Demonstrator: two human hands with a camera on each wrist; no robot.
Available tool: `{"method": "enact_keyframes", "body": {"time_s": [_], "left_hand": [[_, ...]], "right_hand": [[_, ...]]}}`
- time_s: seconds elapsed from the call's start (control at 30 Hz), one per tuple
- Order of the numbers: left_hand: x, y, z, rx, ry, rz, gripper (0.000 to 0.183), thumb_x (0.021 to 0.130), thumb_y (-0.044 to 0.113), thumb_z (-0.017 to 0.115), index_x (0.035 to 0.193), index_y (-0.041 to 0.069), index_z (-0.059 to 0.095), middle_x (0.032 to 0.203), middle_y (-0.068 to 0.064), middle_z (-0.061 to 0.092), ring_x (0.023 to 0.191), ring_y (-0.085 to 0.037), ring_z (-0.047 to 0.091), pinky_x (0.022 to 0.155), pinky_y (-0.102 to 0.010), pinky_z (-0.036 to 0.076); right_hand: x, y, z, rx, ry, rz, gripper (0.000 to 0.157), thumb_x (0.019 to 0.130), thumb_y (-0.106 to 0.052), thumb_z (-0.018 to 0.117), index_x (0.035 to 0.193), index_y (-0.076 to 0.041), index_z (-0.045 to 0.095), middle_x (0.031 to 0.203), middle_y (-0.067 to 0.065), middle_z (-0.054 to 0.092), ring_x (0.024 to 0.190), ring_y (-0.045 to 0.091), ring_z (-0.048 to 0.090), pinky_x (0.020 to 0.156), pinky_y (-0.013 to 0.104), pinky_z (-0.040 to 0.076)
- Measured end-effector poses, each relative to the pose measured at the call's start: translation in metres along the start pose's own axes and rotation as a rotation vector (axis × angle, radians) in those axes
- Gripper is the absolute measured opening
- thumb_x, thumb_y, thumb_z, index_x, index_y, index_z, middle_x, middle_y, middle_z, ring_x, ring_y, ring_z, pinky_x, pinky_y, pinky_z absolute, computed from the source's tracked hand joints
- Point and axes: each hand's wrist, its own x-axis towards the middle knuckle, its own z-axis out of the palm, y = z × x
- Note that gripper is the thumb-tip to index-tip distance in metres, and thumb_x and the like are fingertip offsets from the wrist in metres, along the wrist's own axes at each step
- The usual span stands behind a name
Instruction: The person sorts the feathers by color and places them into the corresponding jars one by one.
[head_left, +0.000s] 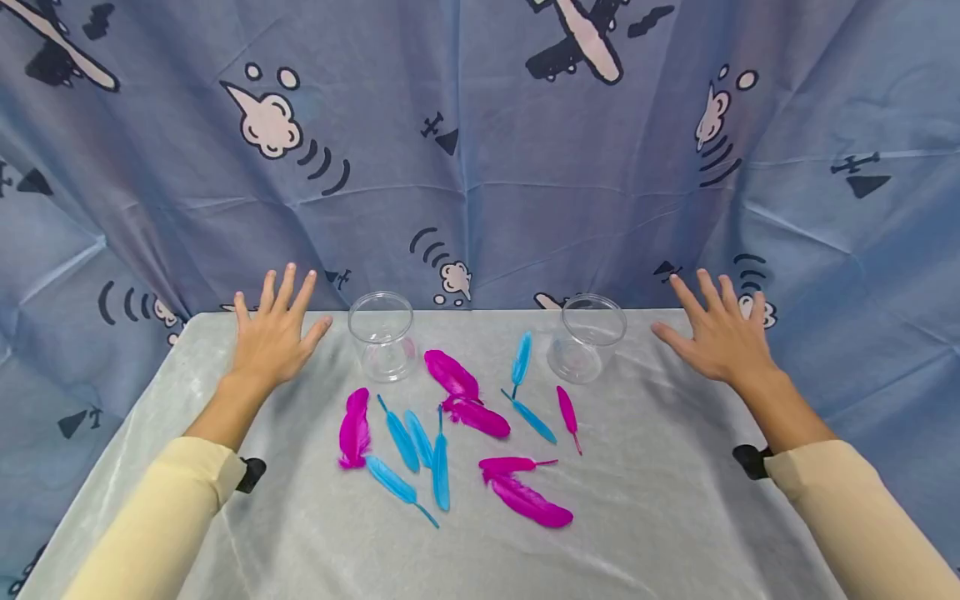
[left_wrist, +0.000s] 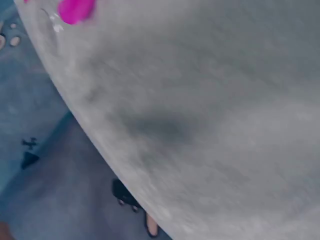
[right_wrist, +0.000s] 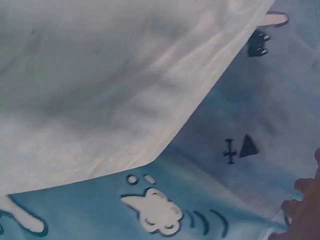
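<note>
My left hand (head_left: 272, 340) is held out over the table's left side, fingers straight and spread, holding nothing. On the other side my right hand (head_left: 723, 337) is spread the same way and holds nothing; part of that hand (right_wrist: 302, 210) shows at the right wrist view's edge. Between them stand two clear plastic cups, a left cup (head_left: 382, 337) near my left thumb and a right cup (head_left: 587, 340) nearer my right hand. In front of the cups lie several magenta feathers (head_left: 525, 500) and several blue feathers (head_left: 440, 467), some touching or overlapping.
A pale grey cloth covers the table (head_left: 645, 517). Close behind its far edge hangs a blue curtain (head_left: 390, 92) printed with planes and clouds. Each wrist carries a small black device, the left device (head_left: 252, 475) and the right device (head_left: 751, 461), by the sleeve cuffs.
</note>
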Motion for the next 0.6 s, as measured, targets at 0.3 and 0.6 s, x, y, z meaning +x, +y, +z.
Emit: {"method": "enact_keyframes", "body": {"time_s": [0.3,0.6], "left_hand": [[0.012,0.031,0.006,-0.321,-0.062,0.036,0.089,0.098,0.062,0.045,0.161,0.018,0.0,0.167,-0.012,0.003,0.152,-0.035,0.005,0.113,-0.071,0.005],[0.019,0.044,0.02,-0.573,-0.211,0.001,0.119,0.083,0.06,0.072,0.158,0.021,-0.012,0.167,-0.004,-0.005,0.152,-0.031,0.004,0.116,-0.064,0.016]], "right_hand": [[-0.001,-0.031,-0.019,0.366,-0.049,0.011,0.108,0.089,-0.06,0.064,0.159,-0.021,-0.009,0.166,0.015,-0.003,0.148,0.047,0.01,0.108,0.075,0.013],[-0.013,-0.044,-0.024,0.764,-0.074,0.058,0.114,0.085,-0.035,0.08,0.16,-0.024,-0.004,0.164,0.019,0.012,0.147,0.044,0.021,0.11,0.066,0.027]]}}
